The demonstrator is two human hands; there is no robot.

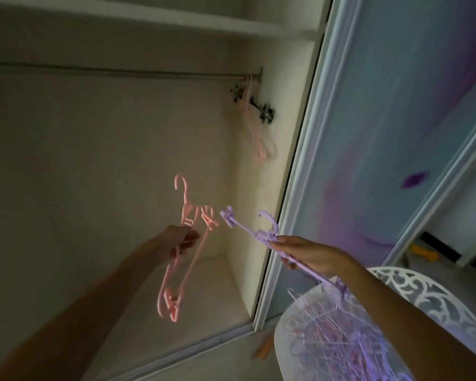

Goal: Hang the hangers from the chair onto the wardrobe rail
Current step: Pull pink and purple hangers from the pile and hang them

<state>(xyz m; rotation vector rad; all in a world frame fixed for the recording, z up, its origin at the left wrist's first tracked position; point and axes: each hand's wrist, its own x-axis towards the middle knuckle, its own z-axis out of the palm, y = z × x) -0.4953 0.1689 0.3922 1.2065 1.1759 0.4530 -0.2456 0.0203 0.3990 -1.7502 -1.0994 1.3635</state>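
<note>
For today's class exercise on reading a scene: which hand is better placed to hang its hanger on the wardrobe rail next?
Left. The left hand holds the pink hanger hook-up inside the wardrobe under the rail; the right hand grips the purple hanger sideways, near the chair.

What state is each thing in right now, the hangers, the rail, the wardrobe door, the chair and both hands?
Pink hanger: held by left hand, hook up, not yet on rail.
Purple hanger: gripped by right hand, tilted.
Rail: a few hangers hung at its right end.
Wardrobe door: slid open.
Chair: holds a tangled hanger pile.
</note>
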